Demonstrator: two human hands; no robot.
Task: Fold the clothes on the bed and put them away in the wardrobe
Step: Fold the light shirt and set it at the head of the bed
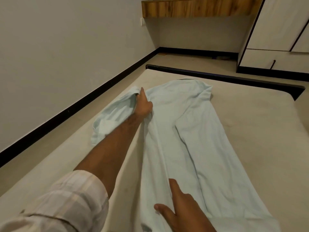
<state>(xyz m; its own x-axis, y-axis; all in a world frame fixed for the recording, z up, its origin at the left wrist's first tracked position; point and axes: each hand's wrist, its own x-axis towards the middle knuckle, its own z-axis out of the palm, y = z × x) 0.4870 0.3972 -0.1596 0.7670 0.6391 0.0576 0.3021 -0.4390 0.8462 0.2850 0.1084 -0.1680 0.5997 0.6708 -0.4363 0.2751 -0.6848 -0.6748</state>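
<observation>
A pale blue shirt [192,131] lies spread lengthwise on the beige bed [260,131], collar end far from me. Its right sleeve is folded across the body. My left hand [143,104] reaches far out and grips the left sleeve [113,118] near the shoulder, lifting it off the mattress. My right hand [182,210] lies flat on the shirt's lower part near me, fingers straight, pressing the cloth down. The white wardrobe [280,30] stands at the far right beyond the bed, doors closed.
A wall with a black skirting strip [75,106] runs close along the bed's left side. A dark bed frame edge [217,75] marks the far end. A wooden shelf [197,7] hangs on the far wall above bare floor.
</observation>
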